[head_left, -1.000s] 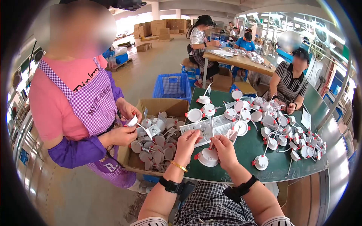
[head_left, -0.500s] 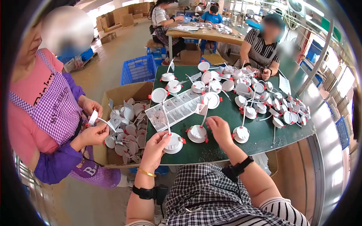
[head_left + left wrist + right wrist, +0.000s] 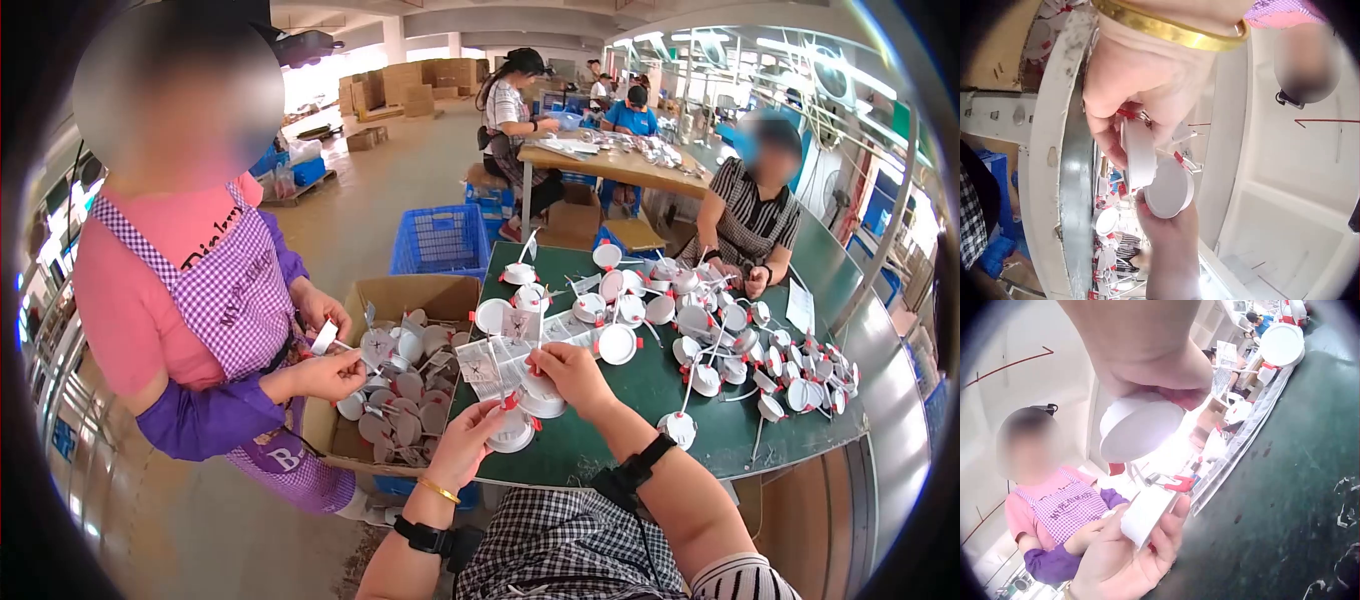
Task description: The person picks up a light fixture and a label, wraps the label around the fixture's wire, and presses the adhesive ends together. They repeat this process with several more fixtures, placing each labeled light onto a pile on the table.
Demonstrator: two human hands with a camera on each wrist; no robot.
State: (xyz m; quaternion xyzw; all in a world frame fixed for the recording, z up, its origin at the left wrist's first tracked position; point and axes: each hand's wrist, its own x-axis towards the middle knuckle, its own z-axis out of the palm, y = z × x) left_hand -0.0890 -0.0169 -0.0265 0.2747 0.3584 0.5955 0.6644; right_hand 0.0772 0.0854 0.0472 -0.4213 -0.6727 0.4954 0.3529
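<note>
Over the green table's near left edge, my left hand (image 3: 468, 443) grips a round white lamp (image 3: 513, 434) with red clips by its rim. My right hand (image 3: 578, 380) holds a second white lamp (image 3: 541, 400) just above and to the right. Both lamps show close together in the left wrist view, the left hand's lamp (image 3: 1141, 153) on edge and the other (image 3: 1170, 189) with its disc face visible. White tags (image 3: 480, 364) stand up beside the hands. In the right wrist view the right hand's lamp (image 3: 1140, 428) hangs above the left hand's lamp (image 3: 1149, 514).
Many white lamps (image 3: 735, 318) lie heaped on the green table (image 3: 600, 452). Left of it stands a carton (image 3: 330, 432) full of lamps, with a blue crate (image 3: 440, 240) behind. A person in a purple checked apron (image 3: 240, 300) handles a lamp at left; another sits across the table.
Half a second ago the right hand was beside a lamp standing on the table; now it holds a lamp near the left hand's. The head view has tilted up and shifted left.
</note>
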